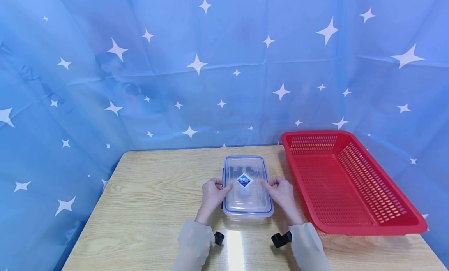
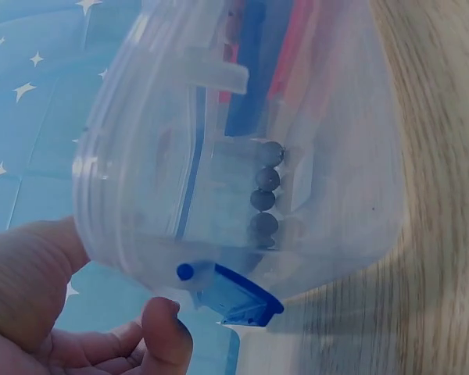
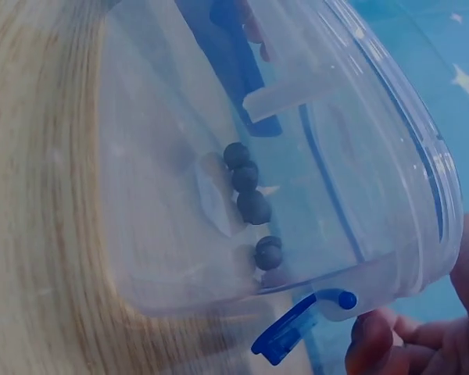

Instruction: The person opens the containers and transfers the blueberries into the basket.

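Note:
A clear plastic food container with a blue-edged lid sits on the table, a blue diamond label on top. My left hand holds the lid's left edge, thumb over the top and fingers beside the rim. On the right edge, my right hand holds it likewise. Several dark balls show through the wall in the left wrist view. Close to the left fingertips, a blue latch stands swung out from the wall. Another blue latch hangs outward near the right fingers.
A large red plastic basket with slotted walls stands to the right, near my right forearm. The wooden table extends left of the container. Behind it hangs a blue curtain with white stars.

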{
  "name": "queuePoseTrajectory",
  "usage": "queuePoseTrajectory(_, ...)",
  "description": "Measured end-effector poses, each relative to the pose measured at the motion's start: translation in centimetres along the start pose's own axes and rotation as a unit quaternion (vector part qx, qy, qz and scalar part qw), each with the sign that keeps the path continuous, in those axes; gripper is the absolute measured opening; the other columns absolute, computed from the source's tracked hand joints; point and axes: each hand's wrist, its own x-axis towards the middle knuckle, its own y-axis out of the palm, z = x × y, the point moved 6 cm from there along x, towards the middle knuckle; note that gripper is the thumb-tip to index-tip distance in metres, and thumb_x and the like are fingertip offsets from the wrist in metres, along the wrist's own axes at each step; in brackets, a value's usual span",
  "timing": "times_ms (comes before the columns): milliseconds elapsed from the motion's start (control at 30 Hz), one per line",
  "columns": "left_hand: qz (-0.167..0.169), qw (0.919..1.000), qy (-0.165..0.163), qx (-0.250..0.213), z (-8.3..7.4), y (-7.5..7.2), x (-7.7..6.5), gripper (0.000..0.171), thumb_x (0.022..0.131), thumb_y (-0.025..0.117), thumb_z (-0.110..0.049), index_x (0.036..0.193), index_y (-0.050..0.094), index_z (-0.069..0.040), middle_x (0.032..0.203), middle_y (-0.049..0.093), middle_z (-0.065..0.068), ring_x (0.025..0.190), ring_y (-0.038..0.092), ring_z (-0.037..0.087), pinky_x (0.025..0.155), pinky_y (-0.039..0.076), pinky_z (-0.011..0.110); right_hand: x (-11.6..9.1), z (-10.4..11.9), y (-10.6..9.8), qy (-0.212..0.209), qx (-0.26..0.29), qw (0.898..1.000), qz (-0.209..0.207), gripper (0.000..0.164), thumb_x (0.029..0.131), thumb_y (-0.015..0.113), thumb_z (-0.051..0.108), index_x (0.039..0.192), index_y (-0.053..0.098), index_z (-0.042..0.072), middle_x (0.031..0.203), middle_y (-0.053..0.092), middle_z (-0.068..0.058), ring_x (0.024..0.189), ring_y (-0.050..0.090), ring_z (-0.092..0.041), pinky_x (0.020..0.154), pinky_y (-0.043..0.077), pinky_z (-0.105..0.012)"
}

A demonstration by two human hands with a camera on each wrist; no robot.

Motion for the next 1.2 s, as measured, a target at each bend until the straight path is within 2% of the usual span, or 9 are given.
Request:
queuePoseTrajectory(200, -0.003, 0.9996, -0.022, -0.02, 0.0, -0.2, 0.0, 0.031, 0.073, 0.078, -0.021, 0.084, 0.062, 0.004, 0.071, 0.057, 0.005, 0.063, 0.052, 0.013, 0.055, 0.047, 0.024, 0.1, 0.1, 0.0, 0.002, 0.004, 1.0, 0.004, 0.035, 0.084, 0.069, 0.034, 0.081, 0.059, 0.0, 0.068, 0.058, -0.009, 0.061, 0.051, -0.016, 0.051, 0.039, -0.022)
queuePoseTrajectory(367, -0.012, 0.9987, -0.031, -0.037, -0.4, -0.8, 0.1, 0.032, 0.073, 0.079, -0.022, 0.086, 0.063, 0.003, 0.072, 0.058, 0.005, 0.064, 0.052, 0.014, 0.055, 0.047, 0.023, -0.1, 1.3, -0.5, -0.003, 0.008, 1.0, -0.004, 0.035, 0.085, 0.068, 0.034, 0.083, 0.059, 0.0, 0.069, 0.058, -0.01, 0.06, 0.051, -0.016, 0.05, 0.04, -0.021)
queuePoseTrajectory(733, -0.031, 0.997, -0.02, -0.068, -1.6, -3.3, 0.1, 0.031, 0.073, 0.079, -0.02, 0.087, 0.063, 0.004, 0.071, 0.058, 0.005, 0.061, 0.051, 0.012, 0.052, 0.046, 0.021, -0.4, 4.2, -1.1, -0.041, 0.02, 0.999, -0.009, 0.034, 0.084, 0.07, 0.031, 0.078, 0.058, 0.0, 0.064, 0.054, -0.007, 0.058, 0.047, -0.014, 0.049, 0.036, -0.021)
queuePoseTrajectory(900, -0.039, 0.996, -0.016, -0.08, -1.7, -4.4, 0.0, 0.032, 0.073, 0.079, -0.02, 0.087, 0.063, 0.004, 0.07, 0.057, 0.005, 0.058, 0.05, 0.011, 0.047, 0.045, 0.021, -0.7, 5.3, -1.0, -0.041, 0.032, 0.999, -0.006, 0.033, 0.084, 0.07, 0.03, 0.077, 0.057, 0.0, 0.063, 0.052, -0.006, 0.057, 0.045, -0.014, 0.048, 0.035, -0.02)
queuePoseTrajectory(1200, -0.042, 0.993, -0.041, -0.103, -1.0, -6.1, -0.2, 0.034, 0.074, 0.078, -0.021, 0.09, 0.063, 0.005, 0.073, 0.057, 0.005, 0.057, 0.049, 0.009, 0.045, 0.046, 0.022, -0.7, 6.6, 0.2, -0.046, 0.072, 0.996, -0.001, 0.03, 0.082, 0.073, 0.026, 0.075, 0.057, 0.001, 0.059, 0.049, -0.003, 0.052, 0.042, -0.011, 0.044, 0.032, -0.019)
